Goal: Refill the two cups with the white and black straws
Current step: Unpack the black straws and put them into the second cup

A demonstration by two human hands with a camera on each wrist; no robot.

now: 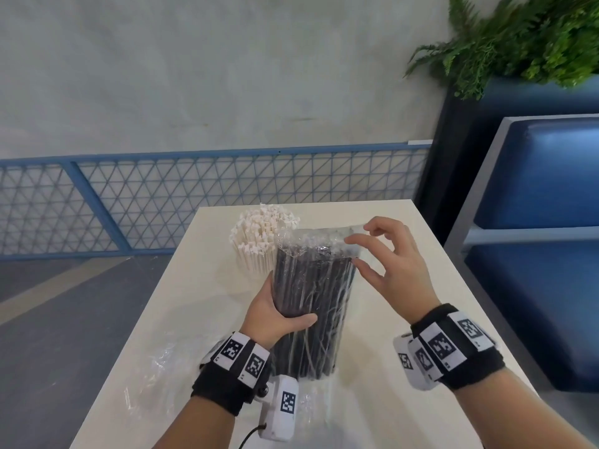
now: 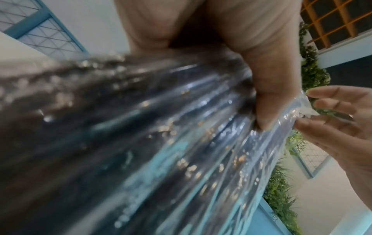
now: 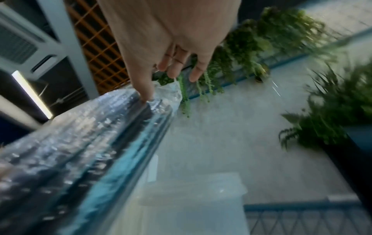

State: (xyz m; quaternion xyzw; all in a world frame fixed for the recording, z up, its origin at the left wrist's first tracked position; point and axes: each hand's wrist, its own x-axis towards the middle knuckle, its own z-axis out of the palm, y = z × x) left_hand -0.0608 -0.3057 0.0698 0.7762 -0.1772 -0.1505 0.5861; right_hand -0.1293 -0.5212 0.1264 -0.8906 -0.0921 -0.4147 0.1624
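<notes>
A clear plastic bag of black straws [image 1: 311,306] stands upright over the white table [image 1: 372,400]. My left hand [image 1: 275,311] grips it round the lower middle, thumb across the front. My right hand [image 1: 356,251] pinches the bag's loose top edge at the upper right corner. In the left wrist view the bag [image 2: 181,127] fills the frame, with my right hand [image 2: 332,120] on the plastic flap. From the right wrist, my right hand [image 3: 161,71] presses its thumb on the bag [image 3: 90,143]. A bunch of white straws [image 1: 259,241] stands behind the bag; no cup shows.
A crumpled clear wrapper [image 1: 155,367] lies on the table's near left part. A blue padded bench [image 1: 534,189] stands close on the right. A blue mesh railing [image 1: 227,196] runs behind the table, and a fern planter [image 1: 518,43] sits at the upper right.
</notes>
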